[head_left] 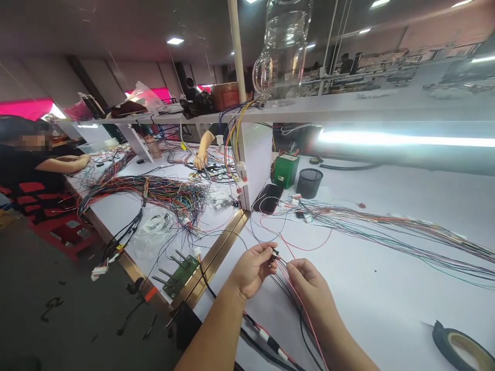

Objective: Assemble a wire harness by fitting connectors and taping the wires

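While a co-worker in black (27, 165) occupied the left edge of the frame near a red stool (71, 234), a thick wire bundle (154, 188) sprawled across the white tabletop (116, 208), centre left. At lower centre, the left hand (251, 270) pinched a small dark connector (275, 253) between thumb and curled fingers; beside it, the right hand (309, 286) pinched thin wire (283, 262) between thumb and forefinger. Right of centre stood a green box (286, 171) and mesh cup (310, 183); a bright light tube (406, 139) crossed the upper right, and a tape roll (446, 342) lay lower right.
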The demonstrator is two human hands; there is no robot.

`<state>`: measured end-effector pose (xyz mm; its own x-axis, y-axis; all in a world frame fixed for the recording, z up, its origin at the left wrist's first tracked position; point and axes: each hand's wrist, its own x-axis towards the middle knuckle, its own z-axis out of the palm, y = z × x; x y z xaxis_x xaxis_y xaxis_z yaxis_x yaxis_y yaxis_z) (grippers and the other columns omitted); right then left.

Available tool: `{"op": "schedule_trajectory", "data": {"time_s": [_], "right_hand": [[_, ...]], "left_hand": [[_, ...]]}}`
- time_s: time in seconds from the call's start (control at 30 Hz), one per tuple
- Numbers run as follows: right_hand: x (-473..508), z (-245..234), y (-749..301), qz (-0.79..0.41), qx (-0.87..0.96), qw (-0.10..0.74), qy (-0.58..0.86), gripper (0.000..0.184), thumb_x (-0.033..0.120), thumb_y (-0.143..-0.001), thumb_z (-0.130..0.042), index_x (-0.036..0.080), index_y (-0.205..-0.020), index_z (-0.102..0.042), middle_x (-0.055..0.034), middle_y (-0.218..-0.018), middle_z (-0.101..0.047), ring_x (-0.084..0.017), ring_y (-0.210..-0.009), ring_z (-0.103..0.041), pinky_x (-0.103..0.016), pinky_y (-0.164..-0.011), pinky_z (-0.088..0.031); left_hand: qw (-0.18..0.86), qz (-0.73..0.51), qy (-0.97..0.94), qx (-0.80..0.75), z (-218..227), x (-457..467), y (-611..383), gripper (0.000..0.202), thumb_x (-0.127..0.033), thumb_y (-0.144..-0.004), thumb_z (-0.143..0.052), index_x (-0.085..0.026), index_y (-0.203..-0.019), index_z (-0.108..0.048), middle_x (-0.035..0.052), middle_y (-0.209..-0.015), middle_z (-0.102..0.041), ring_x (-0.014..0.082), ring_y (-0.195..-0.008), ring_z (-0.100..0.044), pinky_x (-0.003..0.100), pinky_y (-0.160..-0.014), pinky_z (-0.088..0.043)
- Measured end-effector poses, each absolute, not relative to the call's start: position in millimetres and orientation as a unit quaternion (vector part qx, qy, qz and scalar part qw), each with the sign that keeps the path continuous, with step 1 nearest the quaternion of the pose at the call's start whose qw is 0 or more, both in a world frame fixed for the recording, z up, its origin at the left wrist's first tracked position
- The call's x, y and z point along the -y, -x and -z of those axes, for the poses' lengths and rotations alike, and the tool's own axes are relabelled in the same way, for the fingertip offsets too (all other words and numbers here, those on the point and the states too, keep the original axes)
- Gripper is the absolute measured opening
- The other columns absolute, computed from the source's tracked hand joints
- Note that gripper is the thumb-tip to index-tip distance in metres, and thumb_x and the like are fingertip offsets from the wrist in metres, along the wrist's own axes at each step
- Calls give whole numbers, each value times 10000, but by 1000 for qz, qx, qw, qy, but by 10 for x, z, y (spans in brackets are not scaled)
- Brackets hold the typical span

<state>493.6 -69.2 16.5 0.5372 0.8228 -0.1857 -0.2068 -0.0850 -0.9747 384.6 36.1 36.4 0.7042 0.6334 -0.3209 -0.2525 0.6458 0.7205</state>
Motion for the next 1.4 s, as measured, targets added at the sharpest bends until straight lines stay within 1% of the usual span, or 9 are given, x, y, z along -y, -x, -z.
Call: {"op": "schedule_trajectory", "data": {"time_s": [0.2, 0.3, 0.37, 0.43, 0.53, 0.63, 0.87, 1.23, 1.4], "right_hand": [[704, -148, -4958, -405, 275, 619, 614, 329, 518, -828, -595, 193, -806, -545, 49, -598, -444, -128, -525, -367, -223, -478, -273], [704, -124, -4945, -394, 282, 607, 629, 309, 495, -851, -574, 194, -783, -552, 58, -583, -432, -127, -520, -369, -227, -486, -281], [696, -106, -4938, -381, 282, 608, 636, 305, 484, -854, -572, 193, -767, -556, 60, -569, -437, -129, -510, -376, -233, -486, -284], [685, -94, -4940, -363, 281, 622, 634, 300, 478, -853, -575, 193, -763, -555, 52, -583, -474, -137, -523, -412, -240, -504, -316], [678, -91, -4953, -327, 289, 646, 626, 289, 473, -851, -584, 194, -781, -555, 22, -673, -555, -165, -620, -491, -255, -589, -386], [681, -100, -4960, -310, 298, 650, 627, 295, 482, -854, -581, 194, -794, -558, 7, -710, -576, -181, -669, -511, -267, -634, -404], [670, -112, -4959, -291, 303, 640, 643, 329, 520, -832, -591, 193, -801, -581, -12, -716, -607, -198, -664, -543, -285, -632, -429], [682, -111, -4955, -250, 342, 605, 674, 267, 454, -845, -559, 196, -782, -587, -26, -723, -635, -207, -677, -565, -291, -610, -440], [675, -163, -4951, -232, 333, 606, 684, 253, 442, -832, -560, 202, -759, -584, -12, -687, -632, -195, -636, -567, -284, -593, -448]], "left_hand": [[835, -283, -366, -299, -372, -376, -3853, 274, -266, -787, -698, -119, -1014, -649, 38, -773, -621, 63, -583, -545, 174, -543, -458], [819, -309, -381, -297, -387, -361, -3860, 275, -262, -785, -700, -124, -1016, -647, 23, -755, -606, 70, -591, -545, 184, -549, -456], [817, -323, -383, -286, -405, -348, -3862, 277, -260, -792, -694, -130, -1031, -641, 30, -778, -618, 70, -606, -547, 187, -568, -457], [817, -328, -384, -280, -422, -340, -3862, 280, -261, -799, -688, -133, -1043, -637, 39, -800, -628, 71, -614, -547, 191, -577, -460], [806, -326, -397, -293, -433, -340, -3860, 293, -270, -786, -699, -128, -1037, -644, 23, -763, -604, 76, -608, -545, 196, -562, -462], [795, -321, -408, -315, -427, -348, -3857, 317, -278, -758, -724, -121, -1026, -654, 1, -712, -566, 80, -593, -543, 197, -544, -463], [798, -302, -403, -332, -429, -352, -3853, 326, -289, -740, -736, -112, -1005, -667, 36, -749, -620, 74, -572, -545, 185, -522, -462], [816, -305, -359, -336, -421, -349, -3865, 298, -256, -737, -745, -111, -985, -664, 14, -720, -595, 66, -573, -558, 165, -521, -467], [822, -298, -353, -333, -443, -350, -3853, 300, -239, -735, -746, -104, -990, -661, 38, -748, -623, 66, -566, -559, 162, -516, -471]]}}
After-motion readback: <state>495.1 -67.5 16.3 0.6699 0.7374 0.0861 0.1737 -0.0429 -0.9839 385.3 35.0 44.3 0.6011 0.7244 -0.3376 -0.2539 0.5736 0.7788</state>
